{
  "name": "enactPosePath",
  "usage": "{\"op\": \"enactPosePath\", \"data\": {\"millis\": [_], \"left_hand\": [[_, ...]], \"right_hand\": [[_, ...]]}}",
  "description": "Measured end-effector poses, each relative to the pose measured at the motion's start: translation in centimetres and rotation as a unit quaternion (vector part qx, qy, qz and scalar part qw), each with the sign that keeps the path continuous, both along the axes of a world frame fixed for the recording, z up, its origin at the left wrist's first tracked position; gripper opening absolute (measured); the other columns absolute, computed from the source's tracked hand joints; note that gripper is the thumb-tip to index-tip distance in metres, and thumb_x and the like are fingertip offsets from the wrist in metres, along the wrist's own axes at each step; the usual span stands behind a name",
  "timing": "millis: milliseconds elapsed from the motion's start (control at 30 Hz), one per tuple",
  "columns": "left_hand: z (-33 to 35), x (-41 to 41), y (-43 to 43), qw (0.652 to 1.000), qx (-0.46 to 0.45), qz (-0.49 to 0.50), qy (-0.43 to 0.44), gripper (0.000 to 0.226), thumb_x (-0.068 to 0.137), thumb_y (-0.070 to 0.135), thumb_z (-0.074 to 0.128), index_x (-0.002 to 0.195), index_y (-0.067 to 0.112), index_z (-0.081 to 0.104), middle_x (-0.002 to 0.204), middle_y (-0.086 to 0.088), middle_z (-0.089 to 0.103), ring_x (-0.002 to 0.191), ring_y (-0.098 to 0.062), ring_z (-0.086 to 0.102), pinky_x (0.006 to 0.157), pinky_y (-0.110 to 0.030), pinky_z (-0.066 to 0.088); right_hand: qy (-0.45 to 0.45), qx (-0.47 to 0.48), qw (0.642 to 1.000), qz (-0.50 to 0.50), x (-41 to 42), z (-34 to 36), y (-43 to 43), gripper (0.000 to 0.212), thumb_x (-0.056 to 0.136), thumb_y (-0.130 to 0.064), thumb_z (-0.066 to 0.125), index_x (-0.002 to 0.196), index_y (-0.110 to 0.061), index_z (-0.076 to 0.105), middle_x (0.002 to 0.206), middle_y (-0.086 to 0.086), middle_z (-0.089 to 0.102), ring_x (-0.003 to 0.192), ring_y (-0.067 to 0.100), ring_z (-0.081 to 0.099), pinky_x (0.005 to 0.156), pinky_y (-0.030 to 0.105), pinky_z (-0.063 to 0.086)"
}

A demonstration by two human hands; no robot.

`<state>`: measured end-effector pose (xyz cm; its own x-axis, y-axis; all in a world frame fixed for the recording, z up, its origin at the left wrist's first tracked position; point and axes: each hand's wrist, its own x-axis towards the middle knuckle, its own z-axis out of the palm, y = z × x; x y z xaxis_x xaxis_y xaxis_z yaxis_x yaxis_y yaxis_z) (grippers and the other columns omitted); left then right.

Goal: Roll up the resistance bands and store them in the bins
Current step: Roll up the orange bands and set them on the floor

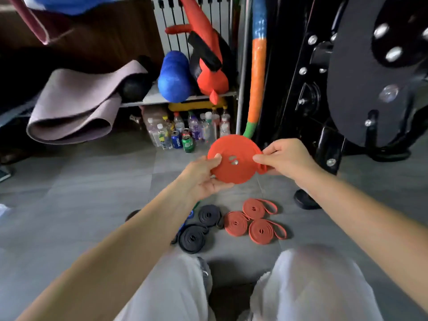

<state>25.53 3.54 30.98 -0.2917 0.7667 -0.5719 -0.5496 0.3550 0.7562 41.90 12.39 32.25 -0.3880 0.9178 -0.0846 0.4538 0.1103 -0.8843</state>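
I hold a tightly coiled orange resistance band (234,156) in the air in front of me. My left hand (203,177) cups the coil from below, thumb on its face. My right hand (284,158) pinches the band's loose end at the coil's right edge. On the floor below lie three rolled orange bands (236,223) (254,208) (262,230) and two rolled black bands (209,215) (192,238). A blue band (185,222) peeks out from under my left forearm. No bin is in view.
Bottles and cans (185,133) stand on the floor under a shelf with a blue foam roller (173,77) and a red bag (208,66). A folded mat (76,105) hangs at left. A black exercise machine (347,77) fills the right. My knees are at the bottom.
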Motion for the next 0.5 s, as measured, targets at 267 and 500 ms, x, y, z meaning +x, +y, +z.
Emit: {"op": "enactPosePath", "data": {"millis": [267, 500], "left_hand": [[-19.7, 1.1, 5.9, 0.974, -0.221, -0.029, -0.030, 0.034, 0.098, 0.027, 0.047, 0.126, 0.007, 0.047, 0.116, -0.015, 0.057, 0.092, -0.033, 0.059, 0.076, -0.054, 0.051], [-37.4, 2.6, 4.1, 0.919, -0.389, 0.051, -0.028, 0.043, 0.096, 0.036, 0.041, 0.128, 0.007, 0.044, 0.123, -0.023, 0.054, 0.101, -0.041, 0.061, 0.079, -0.060, 0.052]], "right_hand": [[-0.082, -0.192, 0.976, -0.066, 0.0, -23.6, 4.1, 0.020, 0.071, -0.015, 0.079, 0.062, -0.013, 0.062, 0.067, 0.014, 0.070, 0.069, 0.032, 0.069, 0.075, 0.047, 0.055], [-0.133, -0.311, 0.937, -0.081, 0.7, -41.7, 0.7, 0.019, 0.071, -0.012, 0.079, 0.062, -0.016, 0.062, 0.060, 0.009, 0.068, 0.068, 0.035, 0.068, 0.071, 0.054, 0.054]]}}
